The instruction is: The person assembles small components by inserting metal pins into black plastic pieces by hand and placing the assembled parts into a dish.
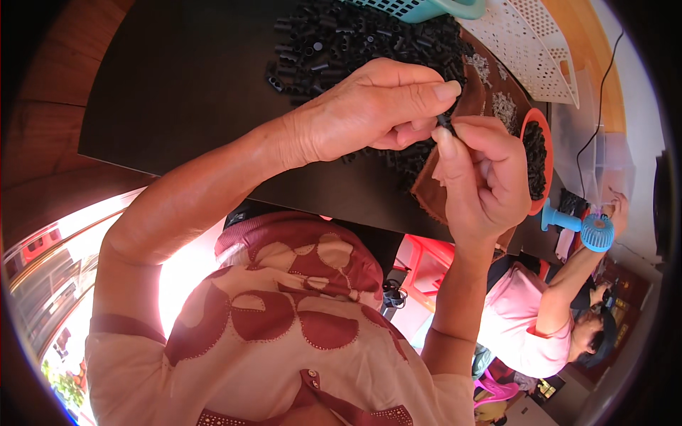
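Between the fingertips of both hands is a small black part (445,122), mostly hidden by the fingers. My left hand (380,106) pinches its upper end from the left, with the thumb along the top. From below, my right hand (484,167) pinches the lower end between thumb and index finger. Behind the hands spreads a heap of small black tubular plastic parts (334,42) on the dark table. A brown cloth (432,186) lies under the right hand, with small silvery metal pieces (504,110) on its far part.
An orange bowl (527,128) of black pieces stands right of my right hand. A teal basket (465,8) and a white perforated basket (529,50) are at the back. A small blue fan (597,233) sits at the right, near a person in pink (529,319) reaching forward.
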Available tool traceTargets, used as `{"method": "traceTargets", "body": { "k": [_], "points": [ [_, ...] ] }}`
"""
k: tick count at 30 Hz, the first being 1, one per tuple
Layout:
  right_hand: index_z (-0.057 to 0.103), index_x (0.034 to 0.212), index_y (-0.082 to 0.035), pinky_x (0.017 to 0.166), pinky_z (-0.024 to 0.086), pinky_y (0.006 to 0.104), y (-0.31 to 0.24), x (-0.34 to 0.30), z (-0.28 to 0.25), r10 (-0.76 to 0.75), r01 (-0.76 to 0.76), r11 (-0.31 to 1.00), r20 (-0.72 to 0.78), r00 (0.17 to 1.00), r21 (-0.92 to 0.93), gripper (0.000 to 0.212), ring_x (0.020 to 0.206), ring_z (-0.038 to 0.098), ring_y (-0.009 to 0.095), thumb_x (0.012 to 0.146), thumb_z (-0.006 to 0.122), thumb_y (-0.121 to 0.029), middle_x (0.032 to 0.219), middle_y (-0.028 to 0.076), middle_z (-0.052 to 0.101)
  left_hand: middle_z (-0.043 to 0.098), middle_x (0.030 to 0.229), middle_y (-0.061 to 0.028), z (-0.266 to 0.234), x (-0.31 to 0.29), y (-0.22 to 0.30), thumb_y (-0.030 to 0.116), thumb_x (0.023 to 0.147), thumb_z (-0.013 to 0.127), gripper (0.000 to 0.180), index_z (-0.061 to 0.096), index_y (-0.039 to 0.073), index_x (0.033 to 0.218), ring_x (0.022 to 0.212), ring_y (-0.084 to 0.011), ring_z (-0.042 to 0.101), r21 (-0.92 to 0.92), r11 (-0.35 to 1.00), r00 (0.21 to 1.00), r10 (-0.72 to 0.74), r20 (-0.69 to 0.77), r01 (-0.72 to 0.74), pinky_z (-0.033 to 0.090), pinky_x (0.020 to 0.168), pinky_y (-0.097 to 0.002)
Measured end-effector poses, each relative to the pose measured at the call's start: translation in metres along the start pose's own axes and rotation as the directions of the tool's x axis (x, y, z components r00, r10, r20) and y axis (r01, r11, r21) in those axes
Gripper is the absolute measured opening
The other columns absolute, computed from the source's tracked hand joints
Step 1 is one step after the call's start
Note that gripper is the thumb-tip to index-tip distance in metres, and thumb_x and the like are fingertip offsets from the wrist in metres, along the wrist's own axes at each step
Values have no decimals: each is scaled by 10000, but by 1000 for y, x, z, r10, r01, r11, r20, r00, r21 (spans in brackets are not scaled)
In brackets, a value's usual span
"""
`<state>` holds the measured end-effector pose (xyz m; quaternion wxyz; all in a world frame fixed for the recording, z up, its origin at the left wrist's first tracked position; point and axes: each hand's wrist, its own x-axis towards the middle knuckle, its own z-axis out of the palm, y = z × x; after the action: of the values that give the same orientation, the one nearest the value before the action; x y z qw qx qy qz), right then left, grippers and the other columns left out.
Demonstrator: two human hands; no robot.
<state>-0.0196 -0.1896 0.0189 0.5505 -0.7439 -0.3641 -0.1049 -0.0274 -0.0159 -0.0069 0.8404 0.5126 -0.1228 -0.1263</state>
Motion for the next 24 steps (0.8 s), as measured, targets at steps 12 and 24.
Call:
{"method": "traceTargets", "body": {
  "k": [12, 24],
  "points": [
    [593, 942, -14, 512, 433, 215, 4, -10, -4, -156, 164, 952, 53, 986, -258, 159, 587, 544, 95, 843, 711, 29, 817, 97, 634, 457, 615, 20, 0, -2, 3, 325, 1015, 512, 338, 569, 24, 874, 534, -43, 352, 72, 997, 999, -8, 42, 5, 247, 455, -218],
    [601, 1060, 14, 486, 371, 198, 2, -6, -7, 73, -75, 994, 19, 997, 74, 254, 572, 472, 52, 840, 728, 3, 789, 49, 580, 512, 617, 17, -3, 1, -1, 378, 993, 559, 354, 589, 48, 870, 496, -41, 409, 6, 1000, 997, -27, 72, 27, 264, 410, -196]
  ]
}}
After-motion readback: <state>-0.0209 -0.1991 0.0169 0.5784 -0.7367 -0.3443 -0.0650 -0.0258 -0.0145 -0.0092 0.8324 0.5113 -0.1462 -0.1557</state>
